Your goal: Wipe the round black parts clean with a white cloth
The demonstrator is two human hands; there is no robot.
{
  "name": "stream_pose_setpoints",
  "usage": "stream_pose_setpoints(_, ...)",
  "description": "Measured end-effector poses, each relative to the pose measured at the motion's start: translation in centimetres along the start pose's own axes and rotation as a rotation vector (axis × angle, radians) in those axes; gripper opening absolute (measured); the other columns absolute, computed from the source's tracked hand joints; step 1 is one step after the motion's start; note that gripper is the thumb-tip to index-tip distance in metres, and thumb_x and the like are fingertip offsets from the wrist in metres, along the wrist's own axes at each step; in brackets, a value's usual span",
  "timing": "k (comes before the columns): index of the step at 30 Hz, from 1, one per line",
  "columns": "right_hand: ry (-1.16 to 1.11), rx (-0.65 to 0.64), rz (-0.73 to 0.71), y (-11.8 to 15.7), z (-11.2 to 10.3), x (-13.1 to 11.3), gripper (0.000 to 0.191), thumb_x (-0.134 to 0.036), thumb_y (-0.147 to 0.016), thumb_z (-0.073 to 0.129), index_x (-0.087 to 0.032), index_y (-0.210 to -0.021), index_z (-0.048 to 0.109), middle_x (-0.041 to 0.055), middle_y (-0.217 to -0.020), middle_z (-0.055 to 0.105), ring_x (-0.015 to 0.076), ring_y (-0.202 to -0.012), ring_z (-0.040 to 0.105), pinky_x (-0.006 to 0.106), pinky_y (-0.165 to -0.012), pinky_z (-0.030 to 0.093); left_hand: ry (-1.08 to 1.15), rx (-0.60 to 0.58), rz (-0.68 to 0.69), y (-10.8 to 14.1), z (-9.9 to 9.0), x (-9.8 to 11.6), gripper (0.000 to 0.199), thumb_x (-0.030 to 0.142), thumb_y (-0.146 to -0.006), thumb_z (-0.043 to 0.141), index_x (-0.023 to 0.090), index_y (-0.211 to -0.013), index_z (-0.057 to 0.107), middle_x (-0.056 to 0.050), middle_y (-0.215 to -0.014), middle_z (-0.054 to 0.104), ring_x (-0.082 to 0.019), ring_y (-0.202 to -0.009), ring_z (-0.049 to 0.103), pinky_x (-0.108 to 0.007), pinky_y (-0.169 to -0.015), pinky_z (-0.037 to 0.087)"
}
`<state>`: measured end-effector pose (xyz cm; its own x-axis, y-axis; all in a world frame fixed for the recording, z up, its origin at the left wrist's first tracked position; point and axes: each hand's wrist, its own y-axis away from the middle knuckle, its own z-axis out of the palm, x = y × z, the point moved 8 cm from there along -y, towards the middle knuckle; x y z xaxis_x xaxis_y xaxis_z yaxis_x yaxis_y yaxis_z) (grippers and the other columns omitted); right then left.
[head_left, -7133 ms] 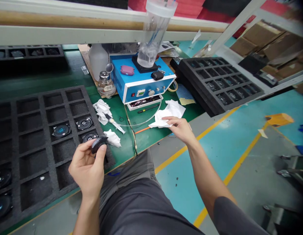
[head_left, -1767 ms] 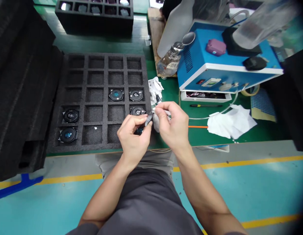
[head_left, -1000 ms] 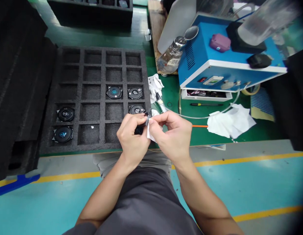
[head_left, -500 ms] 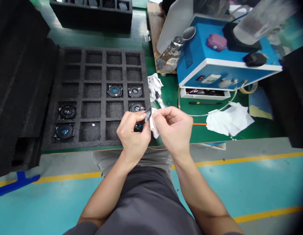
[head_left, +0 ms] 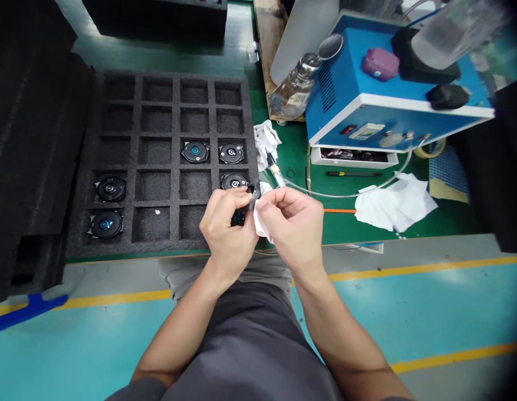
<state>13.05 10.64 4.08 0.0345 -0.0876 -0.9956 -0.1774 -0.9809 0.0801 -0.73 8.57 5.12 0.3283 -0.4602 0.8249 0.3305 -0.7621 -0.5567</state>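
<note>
Pinching the dark part (head_left: 255,193) tilted, the left hand (head_left: 228,231) seemingly presents it to the tissue (head_left: 260,224) the right hand (head_left: 294,225) grips.

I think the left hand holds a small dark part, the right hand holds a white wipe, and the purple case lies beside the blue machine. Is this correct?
Not quite: the head view shows the purple case on top of the blue machine, not beside it. The left hand holds a small dark part, the right hand a white wipe.
</note>
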Motion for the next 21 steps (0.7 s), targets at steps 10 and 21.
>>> stream_pose_setpoints(10, 0.021, 0.076, -0.047, 0.29, 0.38, -0.26, 0.001, -0.021, -0.067, 0.065, -0.020, -0.067, 0.064, -0.0051, -0.055, 0.059, 0.0083, -0.044, 0.046, 0.023, -0.043, 0.041, -0.067, 0.036, 0.092, 0.12, -0.24, 0.74, 0.018, 0.004, -0.082, 0.072, 0.020, -0.084, 0.065, 0.001, -0.086, 0.069, -0.018, -0.093, 0.074, -0.035, -0.083, 0.061)
stream_pose_setpoints(21, 0.011, 0.101, -0.037, 0.30, 0.22, -0.20, 0.002, -0.021, -0.066, 0.063, -0.021, -0.064, 0.063, -0.0056, -0.052, 0.057, 0.0080, -0.041, 0.045, 0.022, -0.038, 0.037, -0.095, 0.045, 0.136, 0.33, -0.36, 1.00, 0.016, 0.007, -0.083, 0.073, 0.020, -0.085, 0.064, 0.001, -0.088, 0.069, -0.019, -0.094, 0.075, -0.037, -0.083, 0.062)
